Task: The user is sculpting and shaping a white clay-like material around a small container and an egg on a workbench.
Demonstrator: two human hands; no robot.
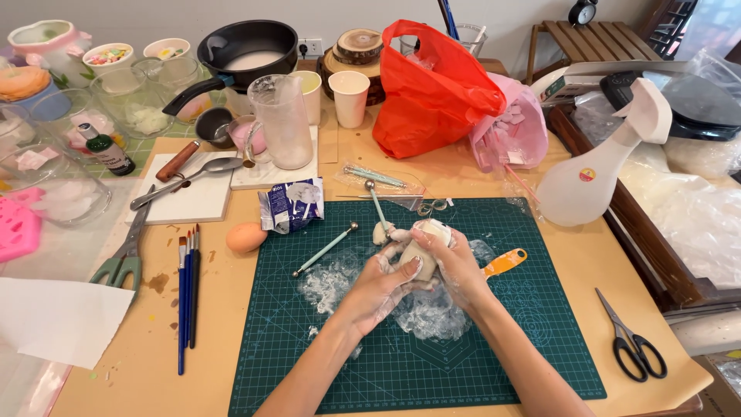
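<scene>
- Over a green cutting mat [540, 347], a person's left hand [378, 289] and right hand [455, 262] close together around a pale lump of clay [421, 247], fingers dusted white.
- Beneath the hands, crumpled clear plastic wrap [432, 313] lies on the mat.
- Just beside the clay rest two ball-tipped modelling tools [328, 249] and an orange-handled scraper [503, 262].
- Left of the mat: an egg [246, 237], paintbrushes [187, 293], green-handled scissors [123, 259].
- Right: a white spray bottle [598, 174], black scissors [629, 340].
</scene>
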